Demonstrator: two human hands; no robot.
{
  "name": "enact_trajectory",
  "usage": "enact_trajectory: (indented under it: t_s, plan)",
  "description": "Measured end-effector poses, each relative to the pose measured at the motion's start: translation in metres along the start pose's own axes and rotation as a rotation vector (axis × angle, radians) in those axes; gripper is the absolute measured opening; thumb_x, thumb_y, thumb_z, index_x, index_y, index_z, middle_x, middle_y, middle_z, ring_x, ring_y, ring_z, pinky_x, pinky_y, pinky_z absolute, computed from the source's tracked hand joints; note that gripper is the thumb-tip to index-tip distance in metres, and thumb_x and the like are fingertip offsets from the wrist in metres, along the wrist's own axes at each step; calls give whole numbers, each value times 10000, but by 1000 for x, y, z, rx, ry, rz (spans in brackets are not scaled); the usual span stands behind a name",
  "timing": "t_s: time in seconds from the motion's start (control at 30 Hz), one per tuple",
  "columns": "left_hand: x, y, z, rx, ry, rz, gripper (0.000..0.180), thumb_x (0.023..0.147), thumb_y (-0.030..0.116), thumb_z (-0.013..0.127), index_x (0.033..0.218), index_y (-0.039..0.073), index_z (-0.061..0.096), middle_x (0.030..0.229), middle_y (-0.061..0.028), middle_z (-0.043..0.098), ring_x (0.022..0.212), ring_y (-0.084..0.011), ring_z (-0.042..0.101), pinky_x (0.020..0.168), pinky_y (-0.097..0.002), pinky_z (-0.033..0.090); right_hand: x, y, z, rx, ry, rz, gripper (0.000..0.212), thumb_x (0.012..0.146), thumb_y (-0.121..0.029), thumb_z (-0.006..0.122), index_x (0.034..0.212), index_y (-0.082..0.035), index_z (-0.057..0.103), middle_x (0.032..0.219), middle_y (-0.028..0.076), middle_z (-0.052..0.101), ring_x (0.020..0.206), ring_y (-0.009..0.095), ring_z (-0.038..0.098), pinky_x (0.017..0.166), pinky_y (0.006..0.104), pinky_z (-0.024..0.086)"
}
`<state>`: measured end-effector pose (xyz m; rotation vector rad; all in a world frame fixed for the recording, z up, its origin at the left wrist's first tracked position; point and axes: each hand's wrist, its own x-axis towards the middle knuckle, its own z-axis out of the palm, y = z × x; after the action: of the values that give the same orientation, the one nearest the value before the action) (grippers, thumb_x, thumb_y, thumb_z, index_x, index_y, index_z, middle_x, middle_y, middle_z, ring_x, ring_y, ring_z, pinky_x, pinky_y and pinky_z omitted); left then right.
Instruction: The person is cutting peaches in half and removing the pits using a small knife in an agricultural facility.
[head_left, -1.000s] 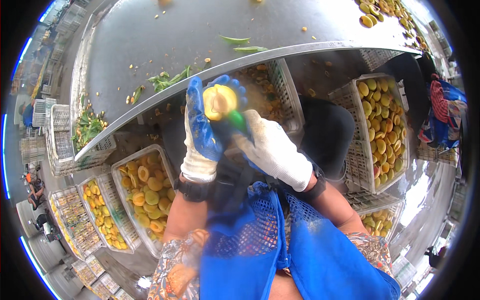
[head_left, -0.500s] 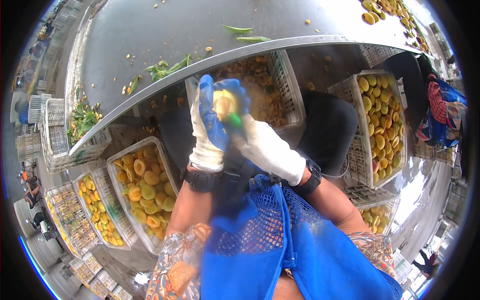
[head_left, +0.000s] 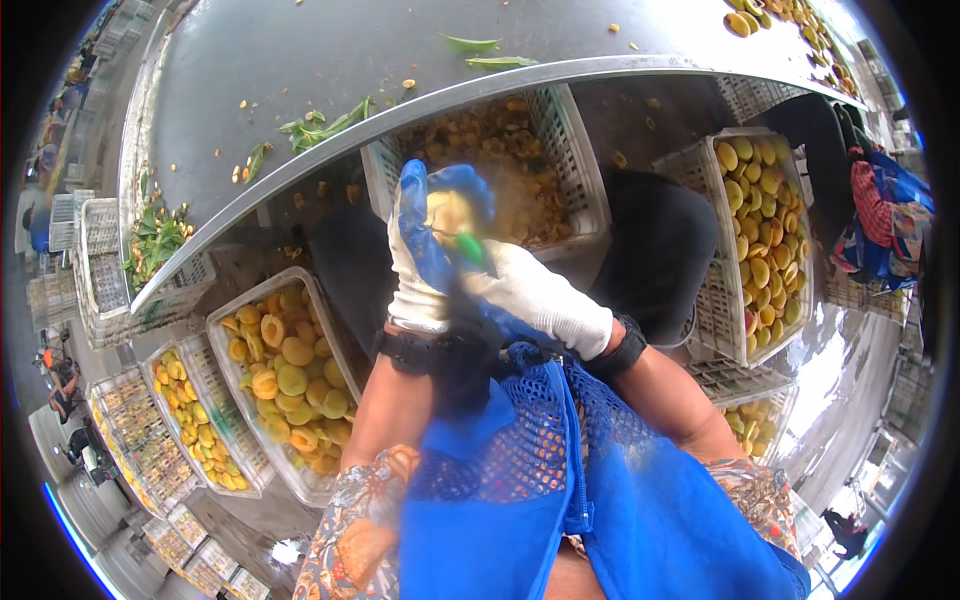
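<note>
One round yellow halved fruit cupped in blue-gloved left hand; white-gloved right hand fingers closed on one green-handled tool, handle slanting toward the desk's near edge.

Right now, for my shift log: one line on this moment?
left hand: holds yellow fruit | right hand: green-handled tool at fruit | below: crate of pieces

crate of halved fruit left, crate of whole fruit right, table ahead.

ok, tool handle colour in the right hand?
Green handle, gripped by the white-gloved right hand; head view.
</note>
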<state>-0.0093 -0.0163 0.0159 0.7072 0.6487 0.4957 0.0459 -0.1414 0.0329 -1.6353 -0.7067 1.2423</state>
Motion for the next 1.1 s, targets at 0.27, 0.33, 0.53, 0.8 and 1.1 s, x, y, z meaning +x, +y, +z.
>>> enact_trajectory:
  t_s: [0.27,0.33,0.53,0.8,1.1]
  plan:
    - [12,16,-24,142,-164,-248,490,960,484,511,945,13,643,827,-115,671,692,-236,658,614,-347,553,-9,-17,-4,528,-272,256,221,962,-298,544,925,-80,559,662,-39,517,487,40,454,444,201,365]
    - [13,9,-29,169,-162,-176,505,959,494,504,956,9,643,845,-117,674,717,-237,661,636,-350,554,-8,-13,-4,574,-297,273,232,963,-305,550,923,-77,561,662,-36,520,481,42,450,437,205,367]
    - [6,-7,-23,-209,-79,-91,548,955,538,466,959,17,640,857,-118,672,806,-239,657,716,-365,545,0,-6,2,410,-244,235,270,964,-348,536,897,-88,548,648,-37,515,480,51,455,433,225,376]
    - [13,7,-28,-112,-66,-372,520,968,507,472,903,18,638,776,-116,658,665,-230,650,571,-353,552,-5,-13,-5,544,-304,391,263,968,-319,523,873,-77,559,630,-21,505,453,60,473,404,231,383]
    - [9,-23,-34,-208,66,-131,644,935,602,449,979,-10,645,819,-134,667,731,-259,656,660,-376,557,10,8,1,439,-269,247,261,964,-318,540,868,-76,552,626,-31,502,432,63,462,394,228,382]
